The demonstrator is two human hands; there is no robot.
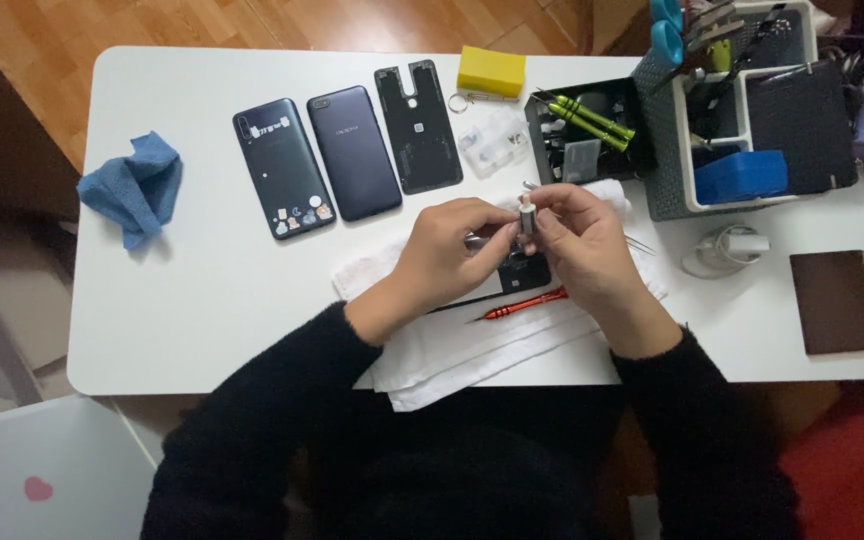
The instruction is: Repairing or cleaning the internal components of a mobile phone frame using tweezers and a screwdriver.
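Black sleeves [282, 400] nearest; hands' fingers [512, 228] pinch small part [526, 218], unidentifiable.

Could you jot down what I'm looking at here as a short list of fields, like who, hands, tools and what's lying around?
Who: one person in black sleeves at a white table
Left hand: pinches a small silvery part
Right hand: pinches the same part
Under the hands: white cloth, orange screwdriver
Behind: two dark phones, a black back cover
Left edge: blue cloth
Right: grey organiser, brown block
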